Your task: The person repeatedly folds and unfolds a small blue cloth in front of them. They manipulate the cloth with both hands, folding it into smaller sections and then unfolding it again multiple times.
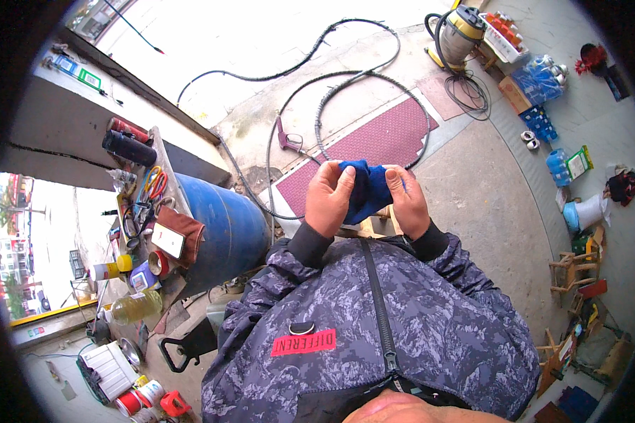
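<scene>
Between my two hands a blue cloth (368,193) is held up in front of my chest. My left hand (329,198) pinches its left edge between thumb and fingers. On the opposite edge, my right hand (408,201) grips the cloth the same way, thumb on top. The cloth is bunched and sags a little in the middle. Below it, part of a light wooden piece (373,226) shows, mostly hidden by the cloth and my jacket. Past my hands a maroon patterned mat (370,136) lies on the concrete floor.
A spray gun (288,138) on a long black hose (320,108) lies beyond the mat. To the left stands a blue barrel (225,222) beside a cluttered shelf with a phone (168,241). At right are a wet-dry vacuum (457,39), water bottles (542,79) and small wooden stools (574,269).
</scene>
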### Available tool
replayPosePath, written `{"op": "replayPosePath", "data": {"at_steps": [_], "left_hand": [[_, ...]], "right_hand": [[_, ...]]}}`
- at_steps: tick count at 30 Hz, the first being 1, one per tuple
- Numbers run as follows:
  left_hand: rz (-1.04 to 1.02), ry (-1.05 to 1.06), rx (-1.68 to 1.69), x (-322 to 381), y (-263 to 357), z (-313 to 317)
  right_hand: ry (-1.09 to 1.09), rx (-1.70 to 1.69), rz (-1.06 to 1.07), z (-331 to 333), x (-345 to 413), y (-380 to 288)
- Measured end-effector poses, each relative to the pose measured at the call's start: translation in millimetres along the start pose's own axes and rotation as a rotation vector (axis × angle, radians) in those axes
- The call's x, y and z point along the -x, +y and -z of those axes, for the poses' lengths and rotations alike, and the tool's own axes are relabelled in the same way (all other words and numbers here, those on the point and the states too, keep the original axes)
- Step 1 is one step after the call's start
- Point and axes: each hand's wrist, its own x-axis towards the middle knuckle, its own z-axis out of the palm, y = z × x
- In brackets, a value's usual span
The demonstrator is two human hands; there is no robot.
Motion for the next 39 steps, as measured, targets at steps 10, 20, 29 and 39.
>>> {"op": "replayPosePath", "data": {"at_steps": [10, 20, 29, 39], "left_hand": [[-0.008, -0.066, -0.184, 5.9, -3.7, -9.4], [-0.069, -0.078, -0.335, 9.7, 0.3, -13.9], [-0.009, -0.054, -0.182, 7.1, -0.2, -12.1], [-0.088, -0.084, -0.252, 7.7, -1.4, -11.4]], "right_hand": [[-0.004, 0.004, 0.002, -4.2, -1.5, 6.3], [-0.146, -0.143, -0.063, -5.0, 5.3, 0.6], [-0.123, -0.253, -0.058, -7.7, 6.7, -4.3], [0.027, -0.418, -0.136, -4.9, -1.6, 16.0]]}}
